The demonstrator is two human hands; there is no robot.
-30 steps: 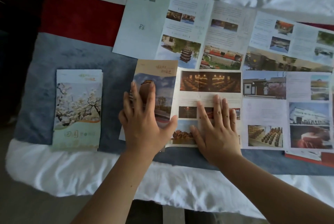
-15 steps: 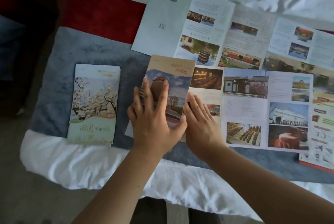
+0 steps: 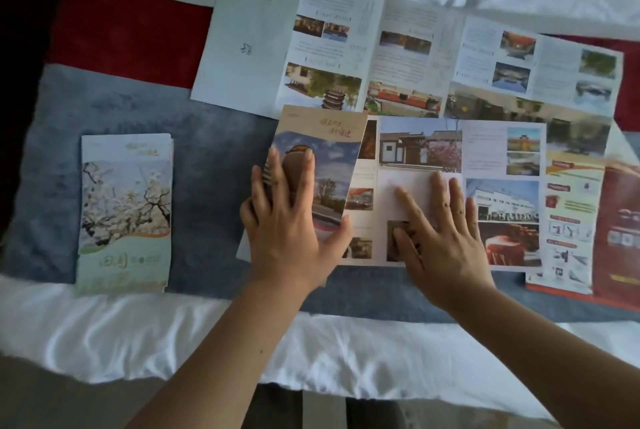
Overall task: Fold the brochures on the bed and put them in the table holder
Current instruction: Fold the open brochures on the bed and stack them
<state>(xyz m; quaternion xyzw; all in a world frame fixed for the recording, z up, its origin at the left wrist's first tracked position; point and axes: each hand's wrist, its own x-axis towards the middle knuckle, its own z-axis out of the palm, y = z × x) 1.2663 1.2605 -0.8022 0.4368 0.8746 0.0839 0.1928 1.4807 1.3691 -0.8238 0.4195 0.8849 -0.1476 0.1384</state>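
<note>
A long brochure [image 3: 498,158] lies partly folded across the bed runner. My left hand [image 3: 289,231] presses flat on its folded tan cover panel [image 3: 329,137], fingers spread. My right hand [image 3: 440,238] lies flat on the open panel just right of the fold. A finished folded brochure with white blossoms [image 3: 124,214] rests to the left. A second unfolded brochure [image 3: 398,47] stretches across the back. No table holder is in view.
The blue and red bed runner [image 3: 214,158] covers a white duvet [image 3: 173,324]. The bed's near edge runs below my forearms, with floor beneath. A red-orange panel [image 3: 620,231] of the long brochure reaches the right edge of view.
The folded stack under my left hand has taken in another panel. My right hand slid from beside the fold out to the right onto the following open panel.
</note>
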